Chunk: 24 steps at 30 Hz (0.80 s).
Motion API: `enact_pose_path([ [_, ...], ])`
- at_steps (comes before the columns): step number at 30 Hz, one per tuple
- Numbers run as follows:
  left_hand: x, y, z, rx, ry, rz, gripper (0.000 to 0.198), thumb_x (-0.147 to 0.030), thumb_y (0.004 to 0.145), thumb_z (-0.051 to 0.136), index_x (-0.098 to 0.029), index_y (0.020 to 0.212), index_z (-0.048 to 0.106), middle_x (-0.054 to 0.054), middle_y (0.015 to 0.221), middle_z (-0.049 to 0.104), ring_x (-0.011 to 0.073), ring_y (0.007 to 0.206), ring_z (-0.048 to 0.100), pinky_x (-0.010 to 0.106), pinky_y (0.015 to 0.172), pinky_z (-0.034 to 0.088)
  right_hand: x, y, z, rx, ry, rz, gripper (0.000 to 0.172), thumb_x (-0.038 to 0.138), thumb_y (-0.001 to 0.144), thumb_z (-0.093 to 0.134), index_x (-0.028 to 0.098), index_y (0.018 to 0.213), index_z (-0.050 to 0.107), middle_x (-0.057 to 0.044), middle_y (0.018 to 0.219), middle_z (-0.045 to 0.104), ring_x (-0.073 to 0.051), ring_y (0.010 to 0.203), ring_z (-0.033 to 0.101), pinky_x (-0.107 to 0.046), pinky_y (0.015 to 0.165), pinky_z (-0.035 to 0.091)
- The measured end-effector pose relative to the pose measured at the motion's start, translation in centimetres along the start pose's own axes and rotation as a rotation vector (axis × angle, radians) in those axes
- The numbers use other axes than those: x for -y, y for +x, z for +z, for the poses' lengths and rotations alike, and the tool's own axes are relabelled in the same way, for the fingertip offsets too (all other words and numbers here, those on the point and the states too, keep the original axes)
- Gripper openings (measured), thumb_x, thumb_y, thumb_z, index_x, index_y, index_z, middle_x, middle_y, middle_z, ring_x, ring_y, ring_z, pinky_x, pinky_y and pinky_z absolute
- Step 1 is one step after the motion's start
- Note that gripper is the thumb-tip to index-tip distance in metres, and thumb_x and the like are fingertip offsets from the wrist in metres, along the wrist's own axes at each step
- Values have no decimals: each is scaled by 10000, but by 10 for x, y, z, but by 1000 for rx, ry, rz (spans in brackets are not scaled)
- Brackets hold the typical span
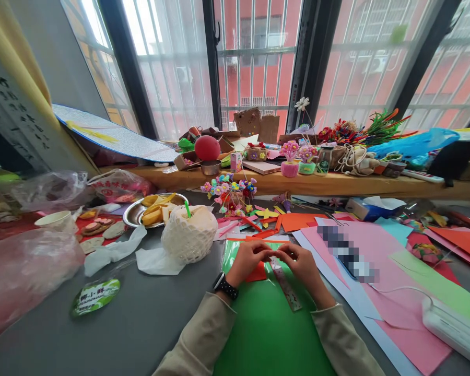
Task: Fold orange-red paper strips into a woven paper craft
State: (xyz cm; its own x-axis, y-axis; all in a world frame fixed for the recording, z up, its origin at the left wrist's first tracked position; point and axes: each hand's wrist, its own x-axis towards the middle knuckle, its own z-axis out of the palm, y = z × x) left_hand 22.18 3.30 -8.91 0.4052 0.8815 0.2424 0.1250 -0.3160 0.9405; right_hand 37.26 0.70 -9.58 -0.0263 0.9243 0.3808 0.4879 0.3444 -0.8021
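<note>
My left hand (253, 257), with a dark watch on its wrist, and my right hand (297, 261) meet fingertip to fingertip above a green sheet (274, 329). The fingers of both are pinched together; whatever lies between them is too small or hidden to make out. Partly under my left hand is a piece of orange-red paper (257, 272) on the green sheet. A narrow patterned strip, which looks like a ruler (286, 288), lies slanted below my right hand. Beyond the fingertips are scattered red and orange paper strips (264, 232).
On the left stand a netted white fruit (190, 235) with a green straw and a metal bowl (131, 215) of banana peels. Pink paper sheets (391, 261), a blurred-out phone (347, 253) and a white power bank (454, 326) lie right. Craft flowers (231, 193) stand behind.
</note>
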Motion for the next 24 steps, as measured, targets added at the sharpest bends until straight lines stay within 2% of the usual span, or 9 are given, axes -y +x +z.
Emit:
enact_pose_path([
  [6, -2, 0, 1, -28, -39, -5, 223, -353, 642, 524, -144, 661, 597, 25, 580, 589, 128, 547, 556, 221, 534, 442, 1, 0, 1, -26, 5, -5, 256, 406, 684, 481, 180, 641, 592, -22, 617, 601, -148, 566, 524, -232, 518, 389],
  [11, -1, 3, 2, -122, -246, -154, 288, -371, 594, 577, -124, 739, 556, 35, 656, 594, 135, 571, 577, 259, 574, 465, 1, -2, 2, -119, 100, 11, 228, 387, 687, 491, 187, 722, 594, -25, 676, 616, -160, 624, 552, -246, 572, 417],
  [14, -1, 4, 0, -103, -409, -224, 279, -343, 595, 591, -108, 736, 539, 33, 644, 586, 133, 599, 581, 282, 638, 467, 4, -4, 2, -123, 131, -31, 200, 360, 693, 495, 200, 755, 598, -30, 732, 617, -164, 673, 556, -262, 620, 429],
  [19, -2, 4, -2, -121, -501, -185, 288, -254, 570, 630, -119, 799, 518, 22, 697, 589, 122, 673, 572, 276, 699, 449, 9, -3, 2, -82, 98, -113, 176, 323, 710, 487, 205, 772, 602, -36, 794, 605, -167, 755, 544, -271, 666, 423],
  [24, -1, 4, -1, -100, -479, -168, 369, -245, 559, 638, -127, 880, 501, 36, 718, 602, 131, 703, 566, 269, 676, 448, 5, -3, 3, -60, 111, -13, 199, 346, 699, 497, 177, 777, 565, -40, 749, 608, -158, 674, 557, -259, 604, 433],
])
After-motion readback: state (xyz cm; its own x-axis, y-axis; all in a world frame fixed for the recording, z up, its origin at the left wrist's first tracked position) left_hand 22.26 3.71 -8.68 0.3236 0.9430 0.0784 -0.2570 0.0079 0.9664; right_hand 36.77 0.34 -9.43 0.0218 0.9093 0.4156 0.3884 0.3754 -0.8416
